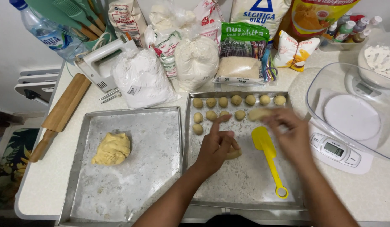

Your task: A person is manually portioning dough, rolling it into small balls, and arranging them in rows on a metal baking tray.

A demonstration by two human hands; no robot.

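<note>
On the left tray (83,138) lies a yellow lump of dough (112,148), well apart from both hands. On the right tray (187,126), the left hand (216,147) is curled over a small piece of dough (234,154) near the tray's middle, forefinger lifted; it seems to pinch the piece. Just to its right lies a yellow spatula (268,157), its long axis running from the far side toward the person. The right hand (287,132) is blurred; it seems to carry a dough ball (258,113) at the fingertips, but how tight I cannot tell. That ball is just beside the end of the second row of dough balls (239,101), so the right hand is nearer to the rows.
</note>
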